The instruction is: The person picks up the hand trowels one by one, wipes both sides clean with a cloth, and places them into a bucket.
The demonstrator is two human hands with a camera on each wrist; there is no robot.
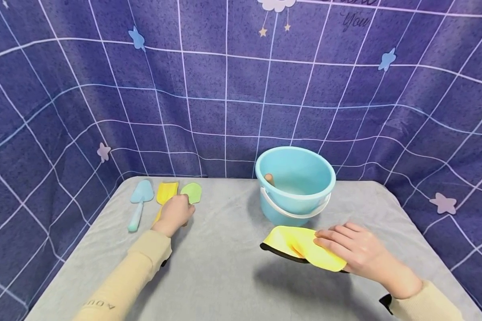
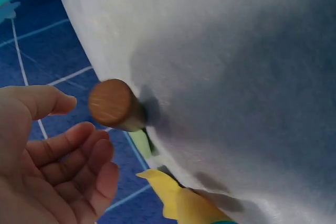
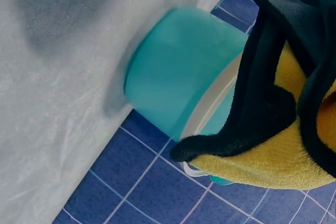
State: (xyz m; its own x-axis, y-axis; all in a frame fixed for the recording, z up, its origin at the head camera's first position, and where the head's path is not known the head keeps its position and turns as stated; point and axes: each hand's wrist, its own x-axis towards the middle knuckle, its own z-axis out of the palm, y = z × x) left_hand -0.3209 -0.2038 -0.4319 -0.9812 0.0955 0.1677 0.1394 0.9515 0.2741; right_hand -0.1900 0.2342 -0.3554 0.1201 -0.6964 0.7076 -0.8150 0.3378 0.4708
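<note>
My left hand (image 1: 175, 215) is over the near end of a small green shovel (image 1: 192, 191). In the left wrist view its thumb and bent fingers lie apart from the end of the brown wooden handle (image 2: 111, 102), and the palm holds nothing. My right hand (image 1: 357, 249) grips a yellow cloth (image 1: 301, 245) with black edging, raised above the table in front of the light blue bucket (image 1: 283, 216). The cloth (image 3: 268, 166) hangs in folds in the right wrist view, partly covering the bucket (image 3: 178, 61).
Left of my left hand lie a yellow shovel (image 1: 167, 192) and a light blue shovel (image 1: 142, 192). The bucket has a white handle (image 1: 295, 214), and a round wooden end (image 1: 269, 179) shows inside it. A purple-blue curtain (image 1: 225, 111) encloses the grey-covered table (image 1: 225, 276).
</note>
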